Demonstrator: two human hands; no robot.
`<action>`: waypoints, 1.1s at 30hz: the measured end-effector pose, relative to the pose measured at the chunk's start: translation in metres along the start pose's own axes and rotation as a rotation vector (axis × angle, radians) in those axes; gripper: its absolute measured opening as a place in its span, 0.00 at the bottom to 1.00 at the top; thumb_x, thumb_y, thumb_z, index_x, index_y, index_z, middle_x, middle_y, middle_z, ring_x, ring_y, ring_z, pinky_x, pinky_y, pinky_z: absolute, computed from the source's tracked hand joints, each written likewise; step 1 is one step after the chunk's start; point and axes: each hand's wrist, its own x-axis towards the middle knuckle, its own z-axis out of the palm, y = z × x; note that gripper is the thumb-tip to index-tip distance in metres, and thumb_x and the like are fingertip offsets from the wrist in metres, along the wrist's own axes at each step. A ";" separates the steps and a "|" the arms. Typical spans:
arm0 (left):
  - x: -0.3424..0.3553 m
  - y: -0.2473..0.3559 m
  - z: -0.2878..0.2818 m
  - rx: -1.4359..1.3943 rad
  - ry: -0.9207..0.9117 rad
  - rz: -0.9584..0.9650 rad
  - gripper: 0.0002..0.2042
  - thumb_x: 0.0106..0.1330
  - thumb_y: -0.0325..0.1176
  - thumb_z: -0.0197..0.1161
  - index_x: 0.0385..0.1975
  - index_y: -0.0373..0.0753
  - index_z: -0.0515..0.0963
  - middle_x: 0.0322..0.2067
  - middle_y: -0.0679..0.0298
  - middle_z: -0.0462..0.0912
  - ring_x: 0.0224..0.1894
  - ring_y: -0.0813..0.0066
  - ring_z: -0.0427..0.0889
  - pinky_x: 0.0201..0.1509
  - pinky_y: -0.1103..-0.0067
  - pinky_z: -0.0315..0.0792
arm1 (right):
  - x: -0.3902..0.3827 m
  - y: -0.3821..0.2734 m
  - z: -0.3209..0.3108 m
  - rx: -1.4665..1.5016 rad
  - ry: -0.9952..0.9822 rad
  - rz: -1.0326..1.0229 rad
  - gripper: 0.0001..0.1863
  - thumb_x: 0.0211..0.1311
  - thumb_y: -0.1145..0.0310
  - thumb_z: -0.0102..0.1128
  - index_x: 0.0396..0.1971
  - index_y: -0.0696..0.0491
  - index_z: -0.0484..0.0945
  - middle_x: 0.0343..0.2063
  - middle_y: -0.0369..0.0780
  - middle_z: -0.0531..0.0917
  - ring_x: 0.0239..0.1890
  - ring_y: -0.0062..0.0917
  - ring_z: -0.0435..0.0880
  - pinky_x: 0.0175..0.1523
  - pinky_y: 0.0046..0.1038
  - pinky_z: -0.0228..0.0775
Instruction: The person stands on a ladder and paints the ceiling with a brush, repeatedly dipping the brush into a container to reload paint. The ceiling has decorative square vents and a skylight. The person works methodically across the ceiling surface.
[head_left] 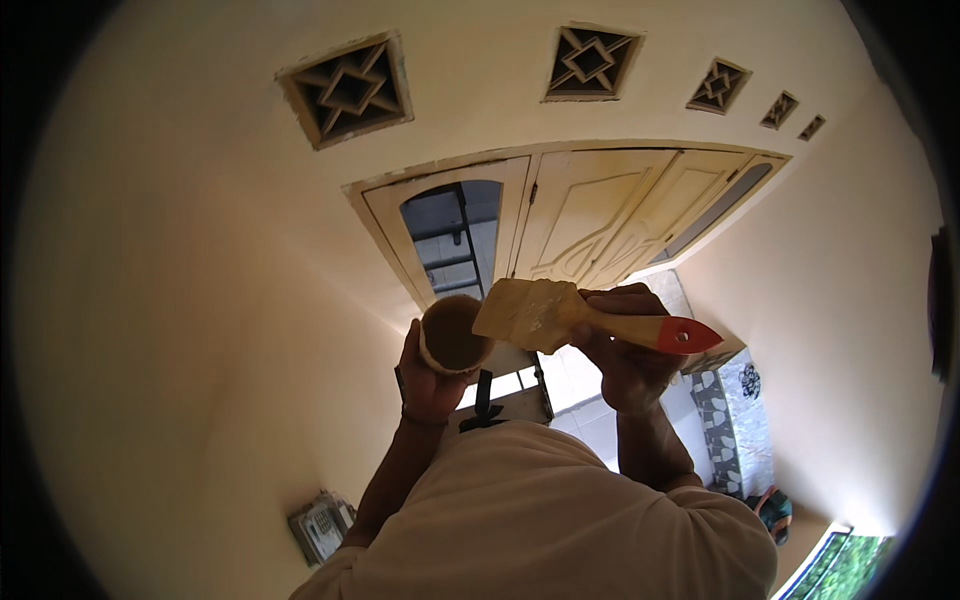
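We see the right hand (pixel 625 365) closed around the pale wooden handle of a wide paintbrush (pixel 560 318), with the fingers wrapped over the handle from above. The red end of the handle sticks out to the right of the grip, and the broad bristles, covered with cream paint, point to the left of it. The bristles reach the rim of a small round container (pixel 452 335), just beside the grip. The left hand (pixel 425 375) clasps this container from below and from its left side, the fingers curled around its wall; the opening looks brownish inside.

Under both hands we see the person's chest in a cream shirt (pixel 530 510). Behind the hands, further from the grip, stands a cream double door (pixel 590 215) with carved panels, and a glass pane is at its left side. Above the door, a row of square ventilation blocks (pixel 348 90) with a star pattern sits in the cream wall (pixel 200 300). Below the hands, the floor has light tiles (pixel 580 385).
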 end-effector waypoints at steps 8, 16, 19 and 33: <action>0.002 0.007 0.000 -0.063 0.046 0.098 0.24 0.80 0.53 0.47 0.60 0.39 0.75 0.55 0.57 0.82 0.58 0.60 0.82 0.62 0.59 0.77 | 0.000 -0.005 0.015 -0.026 -0.100 0.078 0.16 0.55 0.80 0.74 0.44 0.66 0.81 0.40 0.52 0.85 0.31 0.27 0.84 0.31 0.23 0.76; 0.004 0.014 -0.006 -0.088 0.014 0.156 0.22 0.79 0.49 0.52 0.57 0.37 0.75 0.53 0.55 0.83 0.56 0.60 0.83 0.61 0.64 0.79 | 0.009 0.001 0.039 -0.010 -0.292 0.068 0.18 0.54 0.79 0.78 0.46 0.61 0.83 0.42 0.47 0.87 0.43 0.30 0.88 0.46 0.29 0.80; 0.007 0.014 -0.005 -0.107 0.039 0.172 0.22 0.79 0.49 0.53 0.57 0.36 0.75 0.53 0.54 0.83 0.56 0.60 0.83 0.61 0.63 0.79 | 0.010 0.004 0.051 0.056 -0.274 0.170 0.14 0.56 0.80 0.76 0.42 0.60 0.85 0.41 0.45 0.87 0.42 0.28 0.88 0.45 0.28 0.81; 0.006 0.018 -0.008 -0.042 0.077 0.217 0.21 0.78 0.47 0.55 0.59 0.36 0.72 0.52 0.55 0.81 0.57 0.61 0.82 0.62 0.66 0.78 | 0.007 0.028 0.081 -0.102 -0.492 0.387 0.12 0.59 0.72 0.76 0.38 0.61 0.84 0.29 0.42 0.89 0.30 0.22 0.89 0.35 0.24 0.81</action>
